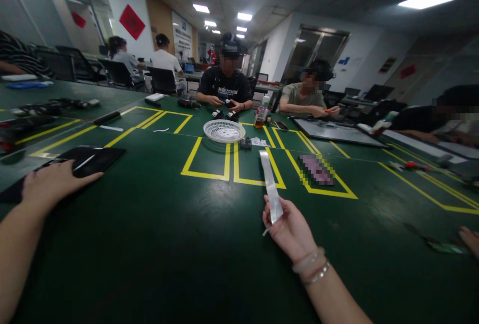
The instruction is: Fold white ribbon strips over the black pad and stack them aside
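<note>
Your right hand (pixel 290 229) pinches one clear strip (pixel 271 186), raised upright above the green surface (pixel 179 244), while your left hand (pixel 52 181) lies flat, fingers spread, on one black tablet (pixel 97 157). Beyond sits one white basket (pixel 223 131).

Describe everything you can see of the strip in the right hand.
The strip is long, narrow and flat, pale grey-white with a slight sheen, perhaps film or tape. It stands nearly upright, leaning a little left, above the green table. Its lower end is pinched in the right hand, with a small tip poking out below the fingers. The upper end is free. Nothing else touches it.
</note>
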Demonstrator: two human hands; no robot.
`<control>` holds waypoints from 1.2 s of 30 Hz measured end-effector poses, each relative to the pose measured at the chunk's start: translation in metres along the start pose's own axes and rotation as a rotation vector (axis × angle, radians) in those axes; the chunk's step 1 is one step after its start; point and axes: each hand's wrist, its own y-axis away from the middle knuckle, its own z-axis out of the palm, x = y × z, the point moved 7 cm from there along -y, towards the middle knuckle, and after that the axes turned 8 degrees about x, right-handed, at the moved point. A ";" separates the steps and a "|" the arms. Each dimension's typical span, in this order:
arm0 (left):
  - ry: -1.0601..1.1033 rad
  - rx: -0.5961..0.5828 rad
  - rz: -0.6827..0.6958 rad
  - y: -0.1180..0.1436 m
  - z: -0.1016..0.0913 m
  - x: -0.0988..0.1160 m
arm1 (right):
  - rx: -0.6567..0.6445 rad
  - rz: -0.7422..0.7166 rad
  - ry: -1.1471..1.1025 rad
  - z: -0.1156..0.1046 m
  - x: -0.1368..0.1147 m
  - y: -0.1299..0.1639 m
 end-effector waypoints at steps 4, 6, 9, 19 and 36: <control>-0.211 0.180 -0.243 -0.007 -0.007 -0.013 | 0.000 -0.035 -0.059 0.000 -0.004 0.001; -0.223 0.031 -0.182 -0.016 0.006 0.024 | 0.003 -0.049 -0.078 -0.002 -0.006 0.000; -0.163 -0.172 0.066 -0.023 0.026 0.123 | 0.011 -0.058 -0.094 -0.005 -0.007 -0.003; 0.238 -0.434 0.557 0.034 0.054 0.345 | 0.002 -0.078 -0.073 -0.004 -0.007 -0.005; 0.168 0.059 0.980 0.057 0.019 0.363 | -0.510 -1.057 1.247 0.046 0.005 0.055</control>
